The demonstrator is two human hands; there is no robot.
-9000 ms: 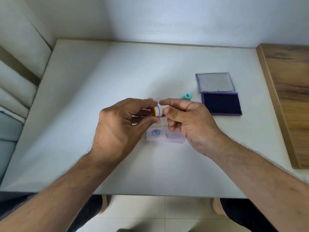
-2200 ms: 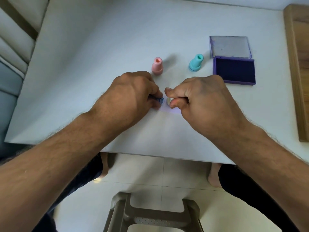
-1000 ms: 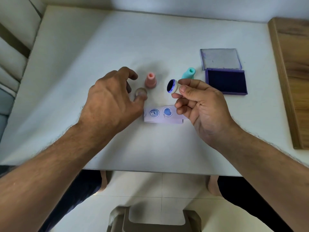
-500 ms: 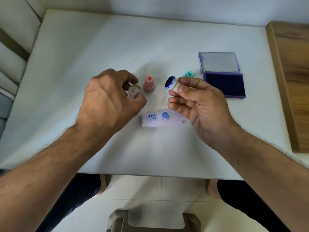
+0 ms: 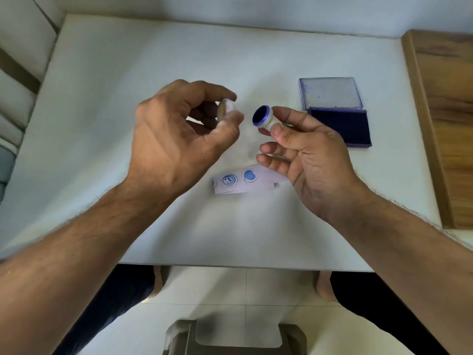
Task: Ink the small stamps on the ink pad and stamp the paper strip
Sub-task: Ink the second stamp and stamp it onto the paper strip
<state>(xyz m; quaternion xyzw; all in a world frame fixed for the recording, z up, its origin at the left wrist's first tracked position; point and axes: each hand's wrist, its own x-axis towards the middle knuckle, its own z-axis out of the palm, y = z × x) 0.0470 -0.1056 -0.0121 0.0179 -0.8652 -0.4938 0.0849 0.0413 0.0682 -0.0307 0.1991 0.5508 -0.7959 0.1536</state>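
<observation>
My right hand pinches a small white stamp between thumb and forefinger, its blue inked face turned left. My left hand holds a small pale round cap at its fingertips, a short gap from the stamp. Both are raised above the white table. Below them lies the pale paper strip with a blue ringed print and a blue heart print. The open ink pad, dark blue, lies to the right with its clear lid folded back behind it.
A wooden board borders the table on the right. A sliver of the teal stamp shows behind my right forefinger; the pink stamp is hidden. A grey stool stands on the tiled floor below the near table edge.
Both hands have lifted from the strip, where a heart print now sits beside the ringed one. In the last second my left hand brought the cap up closer to the stamp.
</observation>
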